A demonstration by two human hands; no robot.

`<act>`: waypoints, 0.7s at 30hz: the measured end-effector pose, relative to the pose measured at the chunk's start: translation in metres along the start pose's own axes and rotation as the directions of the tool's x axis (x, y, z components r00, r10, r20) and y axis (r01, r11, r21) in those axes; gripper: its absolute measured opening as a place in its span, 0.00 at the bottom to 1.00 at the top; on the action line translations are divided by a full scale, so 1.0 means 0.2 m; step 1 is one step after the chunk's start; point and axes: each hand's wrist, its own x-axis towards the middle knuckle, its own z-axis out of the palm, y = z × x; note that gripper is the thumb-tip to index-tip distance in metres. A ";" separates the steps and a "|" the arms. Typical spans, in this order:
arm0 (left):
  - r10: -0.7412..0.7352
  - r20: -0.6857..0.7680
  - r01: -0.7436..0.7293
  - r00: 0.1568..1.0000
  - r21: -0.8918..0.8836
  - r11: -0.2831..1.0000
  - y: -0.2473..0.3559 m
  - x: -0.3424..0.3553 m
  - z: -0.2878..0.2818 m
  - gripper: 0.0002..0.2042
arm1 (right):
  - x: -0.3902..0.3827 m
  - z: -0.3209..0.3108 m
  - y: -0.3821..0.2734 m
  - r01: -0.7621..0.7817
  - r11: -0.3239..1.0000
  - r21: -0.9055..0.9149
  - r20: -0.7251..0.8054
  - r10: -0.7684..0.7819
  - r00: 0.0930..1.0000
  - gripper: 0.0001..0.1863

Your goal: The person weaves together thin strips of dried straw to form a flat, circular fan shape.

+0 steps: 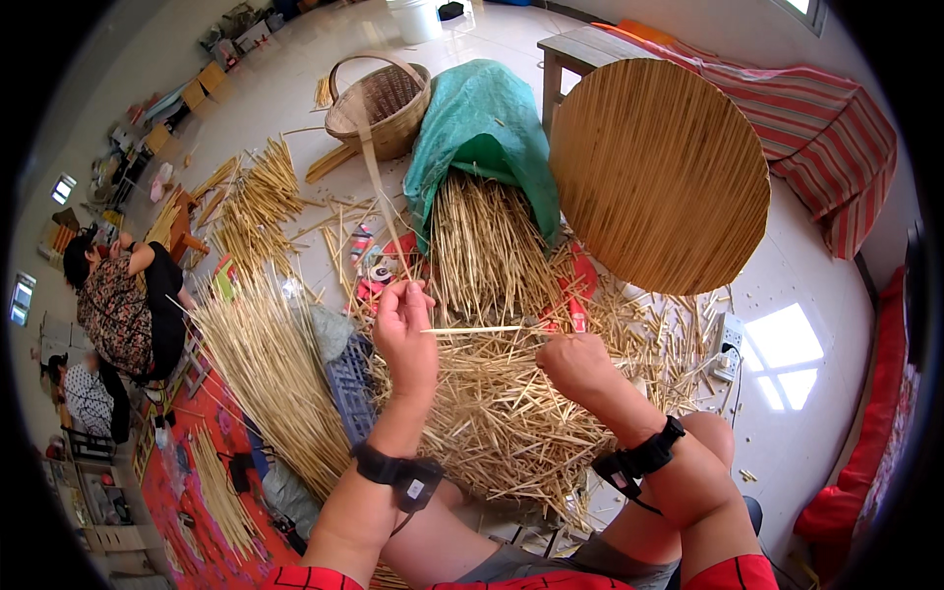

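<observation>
My left hand point(405, 329) is raised with thumb and fingers pinched on a straw stalk. A long thin blade of that straw point(377, 182) rises from its fingertips, smeared by motion toward the top. Between my two hands runs a short pale length of stalk point(472, 330), roughly level. My right hand point(578, 366) is closed in a fist at the stalk's right end; its fingertips are hidden. Beneath both hands spreads a heap of cut straw pieces point(492, 413). Just beyond, a bundle of straw point(482, 241) sticks out of a green woven sack point(472, 108).
A sheaf of long straw point(270, 374) leans on a blue plastic crate point(351, 383) at left. A round straw board point(659, 177) stands against a bench point(580, 44). Farther back is a wicker basket point(393, 113). A power strip point(728, 344) lies right; two people point(123, 305) sit far left.
</observation>
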 end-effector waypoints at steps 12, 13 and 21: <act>-0.360 0.531 0.385 0.767 0.069 0.921 -0.04 -0.06 0.02 0.06 | 0.09 -0.14 0.00 -0.006 0.805 0.594 -0.471 0.353 0.809 0.09; -0.351 0.632 0.404 0.691 0.066 0.912 -0.03 -0.08 0.03 0.06 | 0.10 -0.15 0.01 0.065 0.745 0.664 -0.510 0.387 0.768 0.10; -0.323 0.837 0.270 0.441 0.219 0.938 0.03 -0.17 0.07 0.08 | 0.10 -0.26 0.07 0.248 0.009 0.969 -0.198 0.632 0.749 0.12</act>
